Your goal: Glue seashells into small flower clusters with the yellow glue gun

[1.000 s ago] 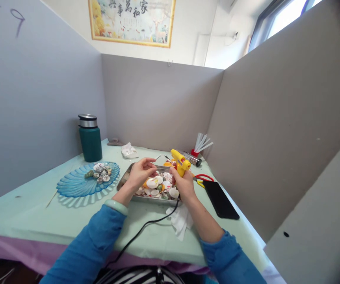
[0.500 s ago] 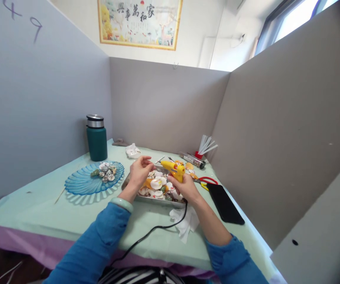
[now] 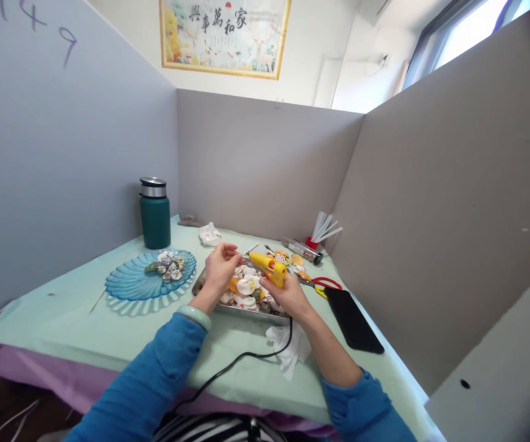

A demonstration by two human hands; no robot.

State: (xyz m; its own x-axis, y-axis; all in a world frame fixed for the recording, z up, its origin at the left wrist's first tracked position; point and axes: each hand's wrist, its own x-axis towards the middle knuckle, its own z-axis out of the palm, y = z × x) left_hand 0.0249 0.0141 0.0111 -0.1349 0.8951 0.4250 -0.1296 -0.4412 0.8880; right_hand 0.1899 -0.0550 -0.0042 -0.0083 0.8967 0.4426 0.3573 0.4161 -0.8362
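Observation:
My right hand is wrapped round the handle of a yellow glue gun, its nozzle pointing left. Close to the nozzle, my left hand has thumb and fingertips pinched together; whatever is between them is too small to make out. Both hands are above a metal tray filled with shells, partly hidden by my hands and the gun. A black cord runs from the gun's handle down over the table edge. To the left, a blue glass plate bears a cluster of small shells.
A green bottle stands behind the plate. On the right lie a black phone, scissors, a clear tube and glue sticks in a red holder. Crumpled tissue lies before the tray. Grey partitions enclose the table.
The view has shifted slightly. The glue gun has tilted a little in my right hand, its nozzle still close to my left fingertips. Both hands keep nearly the same place over the tray.

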